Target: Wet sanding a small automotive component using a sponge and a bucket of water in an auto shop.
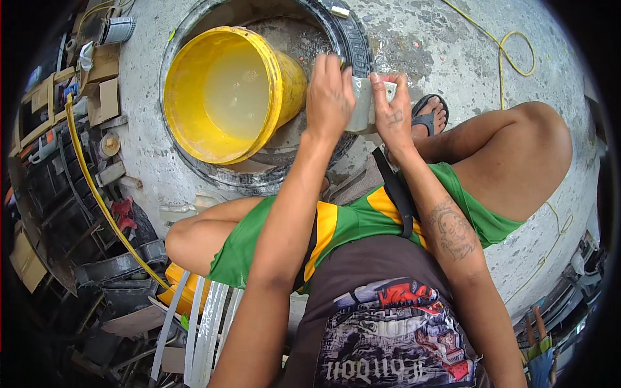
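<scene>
Between my hands is a pale grey, glossy, flat-faced piece (361,107); its exact kind is not clear. My right hand (393,115) is closed on its right end, thumb along the near face. My left hand (328,97) is closed at its left edge, fingers curled and knuckles up. A small dark and yellowish bit shows by those fingertips, but what they hold is mostly hidden. Just left of my left hand a yellow bucket (284,90) leans tilted, with cloudy water (240,90) inside. It rests in a black tyre-like ring (354,39) with a wet floor.
A small light-coloured piece (339,11) lies on the ring's far rim. A yellow hose or cord (501,58) loops across the concrete at right. Cardboard, tins and dark scrap (97,226) crowd the left side, with a yellow strip (97,187) along them. My sandalled foot (429,116) is beside my right hand.
</scene>
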Action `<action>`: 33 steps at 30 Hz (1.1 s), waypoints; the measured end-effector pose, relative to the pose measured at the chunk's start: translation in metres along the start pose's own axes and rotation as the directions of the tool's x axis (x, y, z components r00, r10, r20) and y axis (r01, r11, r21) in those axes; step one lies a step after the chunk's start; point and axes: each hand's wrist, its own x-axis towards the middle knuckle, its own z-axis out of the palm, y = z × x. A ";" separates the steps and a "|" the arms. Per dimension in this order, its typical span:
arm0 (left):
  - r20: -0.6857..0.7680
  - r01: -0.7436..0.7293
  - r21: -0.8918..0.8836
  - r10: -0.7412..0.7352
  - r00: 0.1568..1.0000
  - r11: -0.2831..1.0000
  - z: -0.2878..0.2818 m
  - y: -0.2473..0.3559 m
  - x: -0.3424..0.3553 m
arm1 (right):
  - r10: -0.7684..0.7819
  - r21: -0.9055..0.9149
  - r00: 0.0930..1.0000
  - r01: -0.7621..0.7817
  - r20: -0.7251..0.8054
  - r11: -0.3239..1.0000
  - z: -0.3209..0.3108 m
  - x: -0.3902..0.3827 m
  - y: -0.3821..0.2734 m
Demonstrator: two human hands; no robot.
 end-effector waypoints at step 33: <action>0.046 0.067 -0.015 -0.066 0.997 0.998 -0.009 -0.014 0.007 | -0.011 0.027 1.000 0.011 0.018 1.000 -0.001 -0.002 -0.005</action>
